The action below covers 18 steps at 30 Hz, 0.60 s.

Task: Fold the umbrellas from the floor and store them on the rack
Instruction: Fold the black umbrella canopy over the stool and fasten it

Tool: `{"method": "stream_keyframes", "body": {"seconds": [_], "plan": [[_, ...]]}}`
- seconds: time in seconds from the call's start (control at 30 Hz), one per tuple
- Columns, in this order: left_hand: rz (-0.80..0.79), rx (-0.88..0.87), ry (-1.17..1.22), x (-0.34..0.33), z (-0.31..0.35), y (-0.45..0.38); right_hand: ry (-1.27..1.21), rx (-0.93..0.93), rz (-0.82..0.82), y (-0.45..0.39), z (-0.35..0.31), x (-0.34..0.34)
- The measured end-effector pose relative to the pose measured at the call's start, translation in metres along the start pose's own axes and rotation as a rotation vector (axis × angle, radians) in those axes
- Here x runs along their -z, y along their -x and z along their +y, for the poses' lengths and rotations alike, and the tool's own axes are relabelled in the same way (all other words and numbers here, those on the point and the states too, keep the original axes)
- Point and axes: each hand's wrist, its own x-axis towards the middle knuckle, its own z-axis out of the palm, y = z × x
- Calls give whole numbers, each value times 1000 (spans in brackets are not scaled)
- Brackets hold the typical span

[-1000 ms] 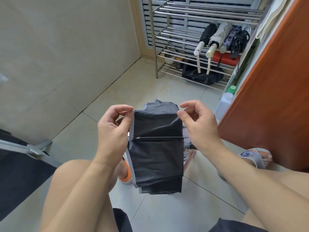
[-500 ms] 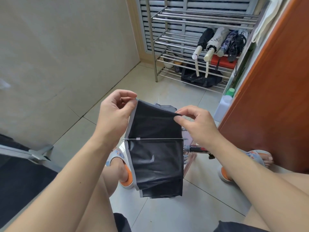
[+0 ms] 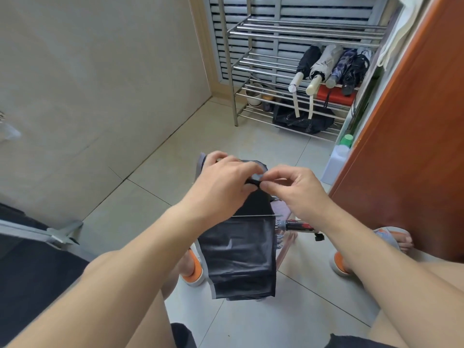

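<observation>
A collapsed black umbrella [image 3: 241, 257] with grey trim hangs in front of me, its fabric in flat pleats and its shaft [image 3: 298, 226] pointing right. My left hand [image 3: 221, 179] grips the top of the fabric. My right hand [image 3: 293, 184] pinches the same top fold, fingertips meeting the left hand's. The steel rack [image 3: 288, 31] stands at the far wall. Several folded umbrellas [image 3: 326, 66] lie side by side on its middle shelf, handles toward me.
A second open dark umbrella [image 3: 30, 267] lies on the floor at the lower left. A white bottle with a green cap [image 3: 337, 156] stands by the orange door [image 3: 414, 136] on the right. My feet wear orange-and-grey sandals [image 3: 193, 270]. Tiled floor stretches to the rack.
My two hands have come together at the top of the fabric, gathering the panel that was stretched flat between them. The view has tilted slightly.
</observation>
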Motion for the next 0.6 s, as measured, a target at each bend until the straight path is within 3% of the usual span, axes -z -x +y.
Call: {"method": "stream_keyframes", "body": {"seconds": [0.07,0.13,0.27,0.43,0.6], "plan": [[3,131,162,-4,-1,-3,23,-2,188,3,8,-2],[-25,312,319,-3,-8,-3,102,-26,260,7,18,-7],[-113,429,428,-2,-10,-5,237,-51,57,19,30,-16],[-109,436,416,-2,-12,-8,310,5,91,17,30,-20],[-132,449,355,4,-21,-4,186,-64,40,16,27,-19]]}}
